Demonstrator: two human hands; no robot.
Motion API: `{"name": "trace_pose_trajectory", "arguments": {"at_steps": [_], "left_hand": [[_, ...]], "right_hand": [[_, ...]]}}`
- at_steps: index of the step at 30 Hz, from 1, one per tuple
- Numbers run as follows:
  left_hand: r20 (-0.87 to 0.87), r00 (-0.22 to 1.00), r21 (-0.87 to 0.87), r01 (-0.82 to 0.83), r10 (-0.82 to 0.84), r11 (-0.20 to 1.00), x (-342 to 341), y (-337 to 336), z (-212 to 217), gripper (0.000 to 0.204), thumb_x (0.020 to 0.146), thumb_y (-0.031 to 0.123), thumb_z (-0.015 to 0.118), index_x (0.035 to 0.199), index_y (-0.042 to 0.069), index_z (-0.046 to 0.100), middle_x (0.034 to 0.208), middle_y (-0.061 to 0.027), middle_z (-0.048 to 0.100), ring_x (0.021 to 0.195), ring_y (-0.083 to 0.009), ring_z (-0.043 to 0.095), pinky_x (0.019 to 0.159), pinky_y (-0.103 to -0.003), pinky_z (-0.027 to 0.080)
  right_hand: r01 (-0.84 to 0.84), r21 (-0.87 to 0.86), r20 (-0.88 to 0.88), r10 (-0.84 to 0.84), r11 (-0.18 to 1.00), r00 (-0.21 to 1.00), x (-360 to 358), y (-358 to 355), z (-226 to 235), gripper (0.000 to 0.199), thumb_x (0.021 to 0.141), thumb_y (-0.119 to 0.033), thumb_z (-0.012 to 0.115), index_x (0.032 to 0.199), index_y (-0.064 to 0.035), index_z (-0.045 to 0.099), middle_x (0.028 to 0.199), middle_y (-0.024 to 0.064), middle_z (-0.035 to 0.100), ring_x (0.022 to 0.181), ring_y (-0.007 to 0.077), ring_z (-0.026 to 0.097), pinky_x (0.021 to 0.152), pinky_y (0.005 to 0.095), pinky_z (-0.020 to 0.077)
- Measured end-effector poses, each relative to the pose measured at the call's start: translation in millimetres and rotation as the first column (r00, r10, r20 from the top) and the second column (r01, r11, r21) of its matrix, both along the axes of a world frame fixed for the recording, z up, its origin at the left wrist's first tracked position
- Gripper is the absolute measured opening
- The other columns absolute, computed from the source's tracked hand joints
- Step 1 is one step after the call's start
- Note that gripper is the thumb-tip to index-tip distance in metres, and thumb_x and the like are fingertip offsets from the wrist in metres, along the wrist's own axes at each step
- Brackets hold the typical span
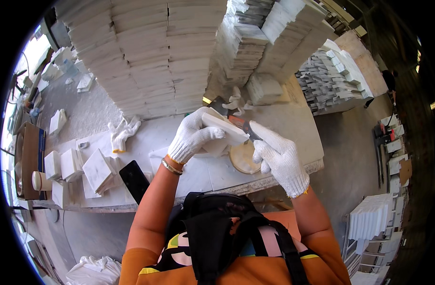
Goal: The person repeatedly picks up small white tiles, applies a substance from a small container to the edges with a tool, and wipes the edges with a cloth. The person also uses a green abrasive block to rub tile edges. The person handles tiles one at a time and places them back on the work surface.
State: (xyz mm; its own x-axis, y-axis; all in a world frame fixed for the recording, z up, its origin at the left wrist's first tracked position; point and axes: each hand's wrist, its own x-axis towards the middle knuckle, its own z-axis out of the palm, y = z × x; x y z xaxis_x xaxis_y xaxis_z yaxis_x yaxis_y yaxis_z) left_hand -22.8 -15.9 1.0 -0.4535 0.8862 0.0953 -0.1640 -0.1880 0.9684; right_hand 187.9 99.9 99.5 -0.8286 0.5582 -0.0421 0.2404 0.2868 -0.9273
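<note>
My left hand (193, 137), in a white knit glove, is closed on a small white marble tile (227, 129), held tilted above the table. An orange and dark-grey hand tool (244, 125) is gripped in my gloved right hand (279, 159). Its orange part meets the tile's upper edge; the exact kind of tool is hard to make out. More pale tile pieces (216, 148) lie partly hidden under my left hand. Below the tool, a round tan disc (245, 157) rests on the table.
Tall stacks of marble tiles (146, 61) rise behind the table (198, 175). Spare white gloves (123, 134) lie left of my hands, and another glove (235, 100) lies beyond them. A black phone (134, 180) and loose tiles (99, 171) sit near the front edge.
</note>
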Motion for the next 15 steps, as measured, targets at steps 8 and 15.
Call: {"name": "trace_pose_trajectory", "arguments": {"at_steps": [8,15], "left_hand": [[-0.009,1.0,-0.032,-0.02,0.02,0.999,0,-1,4,0.045,0.078,0.023,0.087,0.111,0.002,0.065,0.102,-0.0031,0.07,0.094,-0.0125,0.063,0.087,-0.03,0.052],[-0.01,1.0,-0.048,-0.01,0.009,0.999,0,-1,0,0.049,0.075,0.024,0.089,0.112,0.002,0.065,0.101,-0.0023,0.069,0.093,-0.0116,0.062,0.086,-0.029,0.052]], "right_hand": [[-0.035,0.255,-0.076,0.056,0.966,0.996,-25,-22,-2,0.04,0.098,-0.004,0.058,0.138,-0.0037,0.061,0.079,0.0055,0.066,0.059,0.0061,0.054,0.055,0.0243,0.0472],[0.139,-0.064,-0.021,-0.141,0.988,0.99,1,-1,10,0.04,0.097,-0.003,0.061,0.138,-0.0041,0.062,0.083,0.0032,0.068,0.064,0.0049,0.056,0.054,0.0214,0.0464]]}}
